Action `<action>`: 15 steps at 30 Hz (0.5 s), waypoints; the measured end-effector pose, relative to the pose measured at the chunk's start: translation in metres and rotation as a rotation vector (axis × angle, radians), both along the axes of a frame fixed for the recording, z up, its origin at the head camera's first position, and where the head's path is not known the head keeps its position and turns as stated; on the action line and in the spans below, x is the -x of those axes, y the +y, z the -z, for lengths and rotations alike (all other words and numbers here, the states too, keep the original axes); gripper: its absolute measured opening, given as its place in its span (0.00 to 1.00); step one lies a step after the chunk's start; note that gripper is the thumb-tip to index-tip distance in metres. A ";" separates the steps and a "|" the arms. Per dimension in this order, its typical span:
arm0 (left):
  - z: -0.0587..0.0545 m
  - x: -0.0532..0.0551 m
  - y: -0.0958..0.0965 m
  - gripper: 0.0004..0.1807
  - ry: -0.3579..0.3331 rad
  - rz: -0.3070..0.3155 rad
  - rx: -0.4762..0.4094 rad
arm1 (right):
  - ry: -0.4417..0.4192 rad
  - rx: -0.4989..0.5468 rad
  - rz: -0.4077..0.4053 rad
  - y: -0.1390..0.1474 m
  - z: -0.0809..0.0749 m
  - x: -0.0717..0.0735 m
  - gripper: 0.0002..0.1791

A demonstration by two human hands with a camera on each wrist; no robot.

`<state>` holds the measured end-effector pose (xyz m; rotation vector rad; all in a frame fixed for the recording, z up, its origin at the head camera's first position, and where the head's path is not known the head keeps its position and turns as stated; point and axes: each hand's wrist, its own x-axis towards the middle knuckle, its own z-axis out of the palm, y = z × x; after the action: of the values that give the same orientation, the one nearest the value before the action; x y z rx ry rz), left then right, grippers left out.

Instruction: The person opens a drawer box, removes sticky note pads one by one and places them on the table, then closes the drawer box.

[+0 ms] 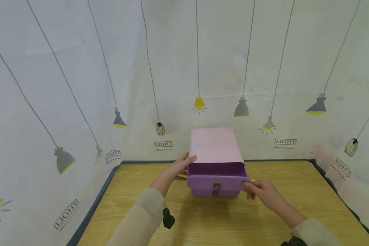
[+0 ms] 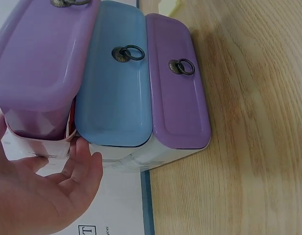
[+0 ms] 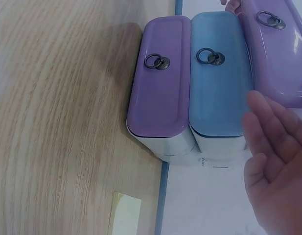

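Observation:
A small pink-topped cabinet (image 1: 213,143) stands on the table with its top purple drawer (image 1: 203,181) pulled partly out. Below that drawer are a closed blue drawer (image 2: 114,93) and a closed purple drawer (image 2: 177,98), each with a bronze ring pull. My left hand (image 1: 179,166) rests against the cabinet's left side near its upper front edge, its fingers loosely bent. At the right end of the top drawer's front, my right hand (image 1: 262,193) pinches the rim between thumb and fingers. What lies inside the top drawer is hidden.
The wooden table (image 1: 141,191) has a dark blue back edge. A sheet (image 1: 169,68) printed with hanging lamps stands behind and at both sides. A pale yellow slip (image 3: 125,214) lies to the right of the cabinet.

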<state>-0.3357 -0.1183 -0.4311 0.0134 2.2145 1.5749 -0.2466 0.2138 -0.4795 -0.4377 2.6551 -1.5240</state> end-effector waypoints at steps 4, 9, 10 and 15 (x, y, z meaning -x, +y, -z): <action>0.001 0.001 0.000 0.47 -0.006 -0.006 -0.010 | -0.045 0.028 0.047 -0.001 0.001 0.006 0.24; 0.001 0.001 0.001 0.48 -0.005 0.003 -0.006 | -0.055 0.023 0.069 -0.002 0.001 0.015 0.25; 0.000 0.001 0.001 0.47 -0.004 0.004 -0.004 | -0.061 0.023 0.077 -0.003 0.001 0.017 0.25; -0.002 -0.001 0.001 0.46 -0.002 -0.009 -0.006 | -0.067 0.036 0.094 -0.004 0.003 0.029 0.25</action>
<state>-0.3346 -0.1177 -0.4296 0.0032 2.2111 1.5859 -0.2757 0.2095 -0.4826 -0.2617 2.6364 -1.5840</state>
